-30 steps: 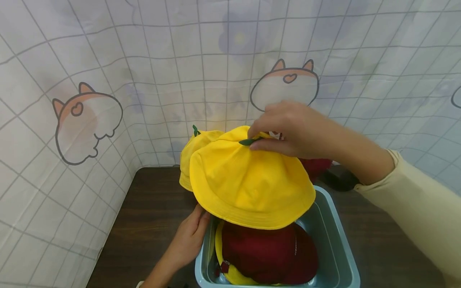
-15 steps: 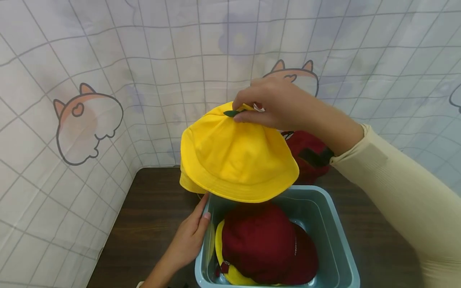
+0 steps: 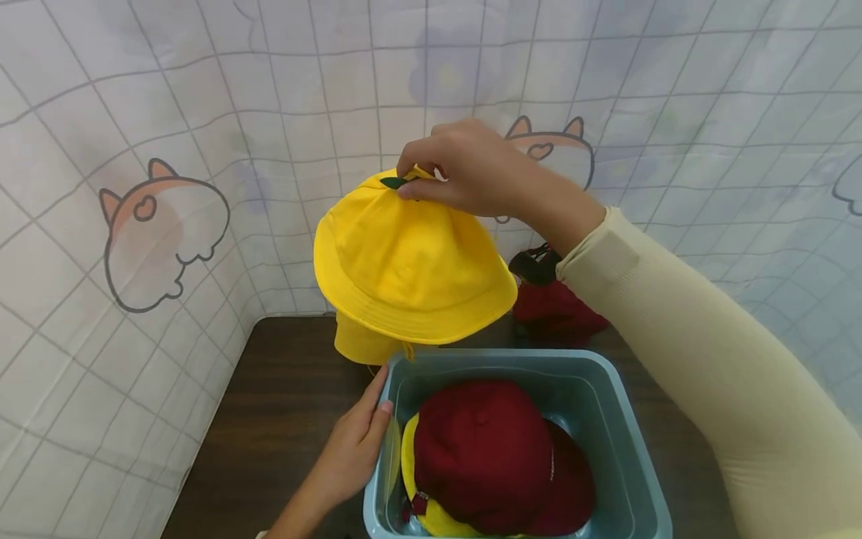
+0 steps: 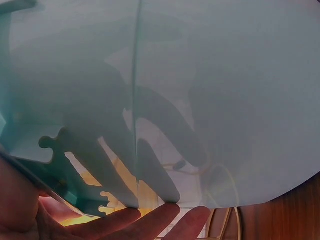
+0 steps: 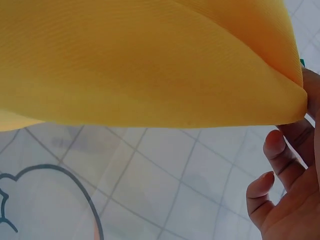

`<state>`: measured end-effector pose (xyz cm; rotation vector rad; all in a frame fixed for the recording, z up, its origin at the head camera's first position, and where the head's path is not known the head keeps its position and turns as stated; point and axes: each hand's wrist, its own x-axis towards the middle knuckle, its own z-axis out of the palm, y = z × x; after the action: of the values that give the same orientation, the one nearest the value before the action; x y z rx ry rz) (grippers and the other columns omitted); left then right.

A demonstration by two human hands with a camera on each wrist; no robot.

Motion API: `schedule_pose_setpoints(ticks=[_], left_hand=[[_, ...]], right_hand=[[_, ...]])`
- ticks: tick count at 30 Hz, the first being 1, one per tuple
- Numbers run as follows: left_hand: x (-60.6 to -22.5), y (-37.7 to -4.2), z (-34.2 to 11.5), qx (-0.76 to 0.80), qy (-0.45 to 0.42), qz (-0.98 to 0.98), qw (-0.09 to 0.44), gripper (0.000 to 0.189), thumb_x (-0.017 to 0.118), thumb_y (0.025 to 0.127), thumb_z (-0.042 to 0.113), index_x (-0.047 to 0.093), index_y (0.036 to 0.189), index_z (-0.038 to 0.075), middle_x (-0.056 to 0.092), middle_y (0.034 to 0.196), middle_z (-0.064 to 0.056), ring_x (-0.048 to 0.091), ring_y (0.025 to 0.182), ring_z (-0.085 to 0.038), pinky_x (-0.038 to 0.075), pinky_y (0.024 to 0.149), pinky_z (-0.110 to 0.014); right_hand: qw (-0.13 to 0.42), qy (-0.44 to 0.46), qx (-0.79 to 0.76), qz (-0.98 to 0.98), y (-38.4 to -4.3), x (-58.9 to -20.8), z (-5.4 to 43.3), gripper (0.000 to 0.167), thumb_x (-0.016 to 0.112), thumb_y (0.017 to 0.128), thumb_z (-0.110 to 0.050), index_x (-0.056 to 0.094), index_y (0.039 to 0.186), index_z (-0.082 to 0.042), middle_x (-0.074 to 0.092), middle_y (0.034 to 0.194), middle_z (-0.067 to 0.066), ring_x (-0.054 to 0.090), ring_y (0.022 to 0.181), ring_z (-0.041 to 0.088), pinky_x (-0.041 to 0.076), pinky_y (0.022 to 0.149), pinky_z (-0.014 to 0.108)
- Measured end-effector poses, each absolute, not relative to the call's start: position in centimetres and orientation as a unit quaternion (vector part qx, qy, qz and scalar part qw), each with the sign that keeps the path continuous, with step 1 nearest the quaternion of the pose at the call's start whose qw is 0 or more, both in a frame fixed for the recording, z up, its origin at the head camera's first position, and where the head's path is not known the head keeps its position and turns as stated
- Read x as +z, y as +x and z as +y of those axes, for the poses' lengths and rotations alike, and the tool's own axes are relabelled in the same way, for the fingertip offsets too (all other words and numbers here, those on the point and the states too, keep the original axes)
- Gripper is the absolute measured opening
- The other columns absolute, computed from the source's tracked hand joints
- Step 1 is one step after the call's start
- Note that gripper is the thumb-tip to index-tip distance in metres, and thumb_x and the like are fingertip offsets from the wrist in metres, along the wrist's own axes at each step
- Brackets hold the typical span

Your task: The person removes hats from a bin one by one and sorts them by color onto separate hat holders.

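Note:
My right hand (image 3: pixel 471 168) pinches the top of a yellow bucket hat (image 3: pixel 417 262) beside its green leaf trim. The hat hangs brim down above the far left rim of a blue plastic bin (image 3: pixel 626 419). In the right wrist view, its yellow cloth (image 5: pixel 150 75) fills the upper part. My left hand (image 3: pixel 350 442) holds the bin's left rim, thumb at the edge; in the left wrist view, its fingers (image 4: pixel 160 220) reach along the outer wall. A maroon cap (image 3: pixel 485 457) lies in the bin over something yellow.
Behind the bin at left, another yellow hat (image 3: pixel 364 340) is partly hidden by the held one. At back right lies a maroon item (image 3: pixel 559 314), with a dark object (image 3: pixel 535 263) near my right sleeve. A patterned curtain (image 3: pixel 303 150) surrounds the dark wooden table (image 3: pixel 283 389).
My right hand has lifted the yellow bucket hat up and left, from above the bin towards the other yellow hat, uncovering the maroon cap. My left hand stays at the bin's rim.

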<state>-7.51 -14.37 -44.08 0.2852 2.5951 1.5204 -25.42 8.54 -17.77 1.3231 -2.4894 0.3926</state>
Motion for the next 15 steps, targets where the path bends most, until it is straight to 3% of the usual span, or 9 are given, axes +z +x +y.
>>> schedule_pose_setpoints(ticks=[6, 15], left_hand=[[-44.0, -7.4, -14.3, 0.504, 0.083, 0.857, 0.07, 0.057, 0.043, 0.112, 0.028, 0.021, 0.164, 0.031, 0.034, 0.165, 0.001, 0.041, 0.146, -0.023, 0.032, 0.119, -0.053], [-44.1, -7.2, -14.1, 0.507, 0.09, 0.855, 0.066, 0.056, 0.041, 0.112, 0.033, 0.021, 0.164, 0.032, 0.038, 0.163, -0.003, 0.049, 0.14, -0.025, 0.038, 0.115, -0.055]], right_hand=[[0.157, 0.459, 0.147, -0.862, -26.6, -18.1, 7.2, 0.024, 0.067, 0.1, -0.033, 0.074, 0.109, -0.012, 0.066, 0.09, 0.003, 0.05, 0.08, 0.02, 0.04, 0.073, 0.03], [0.182, 0.435, 0.121, -0.873, -27.7, -18.7, 5.6, 0.027, 0.064, 0.101, -0.037, 0.075, 0.11, -0.014, 0.067, 0.093, 0.002, 0.051, 0.084, 0.021, 0.04, 0.075, 0.032]])
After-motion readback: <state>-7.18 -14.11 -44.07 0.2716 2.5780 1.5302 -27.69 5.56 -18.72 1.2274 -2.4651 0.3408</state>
